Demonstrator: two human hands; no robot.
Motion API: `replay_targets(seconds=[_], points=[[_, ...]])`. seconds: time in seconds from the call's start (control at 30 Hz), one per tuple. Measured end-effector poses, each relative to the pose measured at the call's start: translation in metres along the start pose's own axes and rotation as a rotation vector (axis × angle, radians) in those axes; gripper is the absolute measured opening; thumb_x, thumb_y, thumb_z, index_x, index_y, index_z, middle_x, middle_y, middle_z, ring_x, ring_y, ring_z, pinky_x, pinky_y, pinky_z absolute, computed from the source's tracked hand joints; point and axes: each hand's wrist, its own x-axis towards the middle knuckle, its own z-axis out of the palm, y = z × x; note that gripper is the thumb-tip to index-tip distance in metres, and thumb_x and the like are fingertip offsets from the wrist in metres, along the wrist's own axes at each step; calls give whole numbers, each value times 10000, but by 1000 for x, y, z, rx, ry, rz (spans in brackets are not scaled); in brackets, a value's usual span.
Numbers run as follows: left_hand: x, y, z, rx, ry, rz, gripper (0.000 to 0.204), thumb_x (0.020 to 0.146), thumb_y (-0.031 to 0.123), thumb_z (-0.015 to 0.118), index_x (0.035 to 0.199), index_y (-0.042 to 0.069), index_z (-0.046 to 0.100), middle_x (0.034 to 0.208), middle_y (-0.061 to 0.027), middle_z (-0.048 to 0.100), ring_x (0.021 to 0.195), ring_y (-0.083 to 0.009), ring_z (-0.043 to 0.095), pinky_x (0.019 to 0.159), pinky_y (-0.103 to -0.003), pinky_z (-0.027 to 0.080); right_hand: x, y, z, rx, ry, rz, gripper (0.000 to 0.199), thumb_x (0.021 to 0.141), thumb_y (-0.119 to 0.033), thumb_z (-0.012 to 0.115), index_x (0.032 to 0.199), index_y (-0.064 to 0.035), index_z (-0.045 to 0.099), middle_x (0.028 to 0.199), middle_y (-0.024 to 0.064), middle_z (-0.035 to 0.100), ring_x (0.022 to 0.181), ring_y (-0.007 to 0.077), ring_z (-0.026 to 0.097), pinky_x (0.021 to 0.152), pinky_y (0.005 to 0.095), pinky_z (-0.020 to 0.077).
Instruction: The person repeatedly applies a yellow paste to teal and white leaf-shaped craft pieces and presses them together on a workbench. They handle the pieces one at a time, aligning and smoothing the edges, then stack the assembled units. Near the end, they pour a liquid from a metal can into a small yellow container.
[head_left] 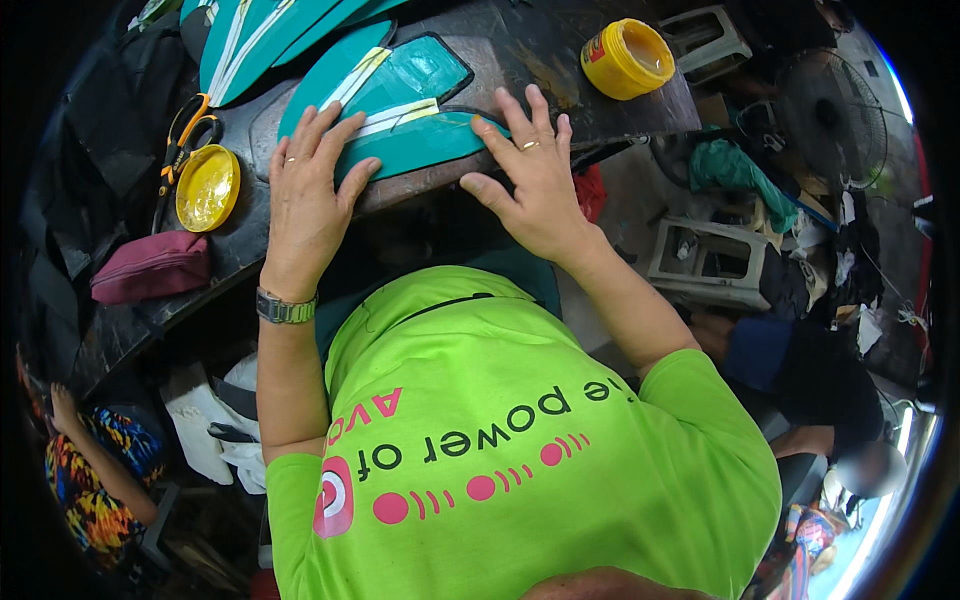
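Note:
A teal, curved flat piece with dark edging and pale strips lies on the dark table in front of me. It looks like a shoe part, but I cannot tell for sure. My left hand rests on its left side, fingers stretched and slightly apart. At its right end is my right hand, fingers spread and tips by the edge. Neither hand grips anything. Beyond the left fingers, more of the teal material has a glossy, wet-looking surface.
More teal pieces are stacked at the far left. A yellow jar stands open near the table's right corner. On the left lie orange-handled scissors, a yellow lid and a maroon pouch. Stools and a fan stand right.

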Motion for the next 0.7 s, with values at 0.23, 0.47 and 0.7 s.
replay_targets(seconds=[0.23,0.47,0.7], points=[[-2,0,-7,-74,21,-23,464,888,296,756,1305,128,644,1424,-159,550,1357,-375,472,1123,-486,340,1,-14,14,-334,-45,-122,1054,812,-696,646,1472,95,422,1604,255,306,1546,373,174,1181,694,60],[-6,-7,-19,13,113,-159,524,788,340,844,1240,134,677,1340,-214,576,1259,-406,522,1029,-485,421,21,-18,16,-266,-177,-281,1023,820,-682,655,1519,16,388,1635,197,279,1550,375,145,1188,684,94],[5,-16,-24,13,86,-171,574,723,326,886,1221,123,686,1289,-202,598,1185,-397,551,991,-465,462,9,1,1,31,-173,-262,749,850,-599,698,1436,-155,560,1634,181,289,1545,405,127,1186,682,81]])
